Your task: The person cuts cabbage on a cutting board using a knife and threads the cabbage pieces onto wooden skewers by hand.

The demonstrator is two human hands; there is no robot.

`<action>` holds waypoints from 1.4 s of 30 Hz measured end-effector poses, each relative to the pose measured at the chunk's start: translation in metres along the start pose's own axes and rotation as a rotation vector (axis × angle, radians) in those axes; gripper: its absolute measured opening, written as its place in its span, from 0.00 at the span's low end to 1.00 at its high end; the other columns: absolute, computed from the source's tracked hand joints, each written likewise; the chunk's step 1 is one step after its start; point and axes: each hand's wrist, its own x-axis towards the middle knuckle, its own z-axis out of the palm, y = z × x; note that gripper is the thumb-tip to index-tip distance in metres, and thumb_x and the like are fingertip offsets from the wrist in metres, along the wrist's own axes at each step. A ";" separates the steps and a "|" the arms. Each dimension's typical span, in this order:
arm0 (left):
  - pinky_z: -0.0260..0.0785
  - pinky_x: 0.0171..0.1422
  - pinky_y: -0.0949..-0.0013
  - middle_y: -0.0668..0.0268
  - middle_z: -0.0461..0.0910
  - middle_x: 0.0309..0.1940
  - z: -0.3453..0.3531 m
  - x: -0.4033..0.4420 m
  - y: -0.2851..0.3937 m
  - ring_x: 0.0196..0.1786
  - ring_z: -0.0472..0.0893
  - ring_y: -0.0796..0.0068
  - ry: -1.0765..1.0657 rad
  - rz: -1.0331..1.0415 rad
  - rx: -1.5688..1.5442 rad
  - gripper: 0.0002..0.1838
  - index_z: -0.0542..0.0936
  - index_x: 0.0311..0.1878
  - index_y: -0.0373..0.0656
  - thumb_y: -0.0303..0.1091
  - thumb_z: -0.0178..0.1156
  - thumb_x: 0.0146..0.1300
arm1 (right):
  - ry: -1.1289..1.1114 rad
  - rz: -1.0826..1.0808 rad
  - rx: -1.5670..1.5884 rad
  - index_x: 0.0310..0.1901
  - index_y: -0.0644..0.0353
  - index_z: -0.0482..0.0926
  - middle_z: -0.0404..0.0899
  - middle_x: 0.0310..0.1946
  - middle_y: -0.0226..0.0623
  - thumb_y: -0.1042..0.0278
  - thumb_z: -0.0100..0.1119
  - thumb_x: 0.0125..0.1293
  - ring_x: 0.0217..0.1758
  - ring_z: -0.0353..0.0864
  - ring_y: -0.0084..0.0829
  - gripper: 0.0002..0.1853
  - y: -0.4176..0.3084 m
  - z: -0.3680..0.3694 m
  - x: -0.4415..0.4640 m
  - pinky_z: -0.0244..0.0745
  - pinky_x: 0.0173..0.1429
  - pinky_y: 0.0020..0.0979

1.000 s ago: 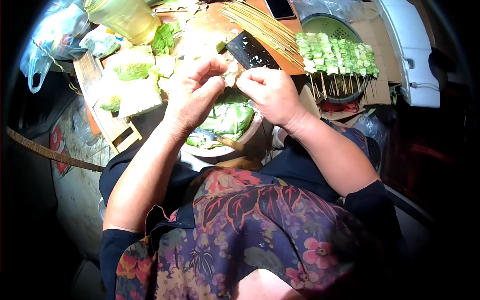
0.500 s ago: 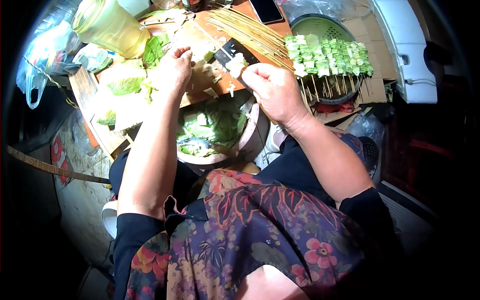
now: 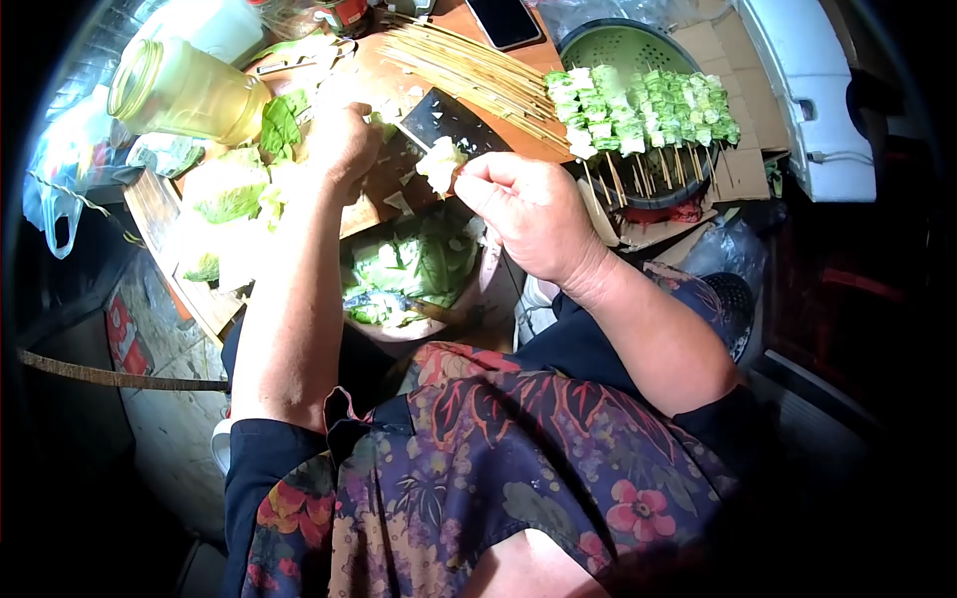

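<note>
My right hand (image 3: 538, 214) is closed on a thin bamboo skewer (image 3: 411, 137), which points up and left. Pale cabbage pieces (image 3: 442, 165) are threaded on the skewer just past my fingertips. My left hand (image 3: 345, 148) is over the cutting board among loose cut cabbage, its fingers curled and mostly turned away. What they pinch, if anything, is hidden. A dark, wide blade (image 3: 451, 118) lies on the board behind the skewer. Left of my left forearm are a cabbage head (image 3: 231, 189) and a green leaf (image 3: 283, 125).
Bare skewers (image 3: 469, 70) lie across the board's top. Several filled cabbage skewers (image 3: 648, 110) rest over a green colander (image 3: 608, 45) at right. A bowl of leaves (image 3: 409, 264) sits below the board. A yellowish jar (image 3: 194, 95) and a phone (image 3: 503, 22) stand beyond.
My right hand has brought the skewer and its cabbage left and slightly down in view. My left hand has shifted left and lower toward the cut pieces. The view has moved slightly.
</note>
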 end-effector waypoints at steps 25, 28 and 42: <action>0.84 0.43 0.67 0.49 0.76 0.44 -0.070 -0.043 0.022 0.47 0.82 0.55 0.179 -0.197 -1.530 0.11 0.72 0.43 0.28 0.23 0.60 0.61 | 0.004 -0.047 -0.144 0.35 0.65 0.82 0.83 0.27 0.41 0.63 0.58 0.64 0.30 0.82 0.27 0.12 -0.006 0.012 0.000 0.75 0.41 0.28; 0.84 0.44 0.67 0.49 0.76 0.47 -0.078 -0.052 0.016 0.49 0.82 0.53 0.199 -0.145 -1.519 0.15 0.73 0.49 0.28 0.21 0.60 0.60 | -0.009 -0.073 -0.173 0.36 0.64 0.82 0.83 0.27 0.42 0.64 0.58 0.63 0.31 0.83 0.31 0.11 -0.011 0.017 -0.002 0.76 0.41 0.29; 0.77 0.54 0.65 0.57 0.80 0.47 -0.095 -0.090 0.010 0.47 0.82 0.68 0.272 0.151 -1.115 0.26 0.71 0.61 0.34 0.21 0.63 0.58 | -0.064 -0.145 -0.208 0.34 0.65 0.82 0.82 0.27 0.43 0.66 0.57 0.64 0.30 0.82 0.30 0.10 -0.012 0.036 -0.003 0.75 0.39 0.29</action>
